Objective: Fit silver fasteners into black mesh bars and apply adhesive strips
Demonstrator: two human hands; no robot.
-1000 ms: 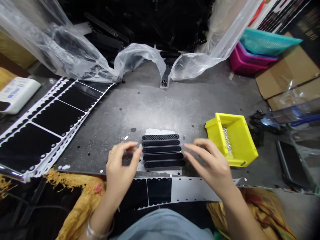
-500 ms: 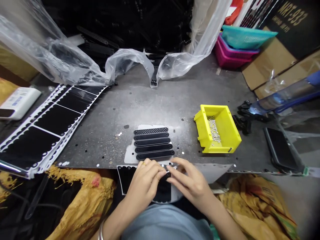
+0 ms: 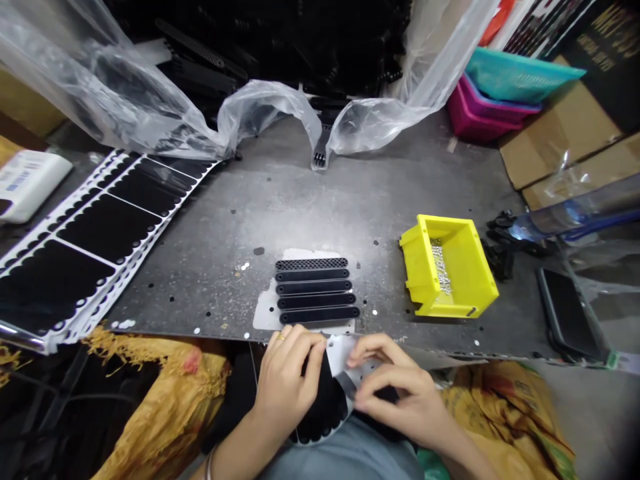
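A sheet of black stickers (image 3: 320,415) with a pale backing hangs below the table's front edge, over my lap. My left hand (image 3: 290,373) grips its upper part, fingers curled and thumb pressed in. Just to the right, my right hand (image 3: 400,387) pinches a dark sticker strip (image 3: 345,384) between thumb and fingertips; the strip looks bent and its far end is over the sheet. On the table in front of my hands lie several black plastic strips (image 3: 316,300) in a neat stack of rows, the farthest showing a lattice face.
A yellow bin (image 3: 457,267) of small metal pieces stands at right, near a phone (image 3: 570,313). Further sticker sheets (image 3: 107,227) lie at left. At the back are a plastic bag (image 3: 270,100) of black parts and pink baskets (image 3: 485,113).
My right hand has moved down and away from my left, and the dark strip now shows lifted in its fingers. The whole view has shifted slightly.
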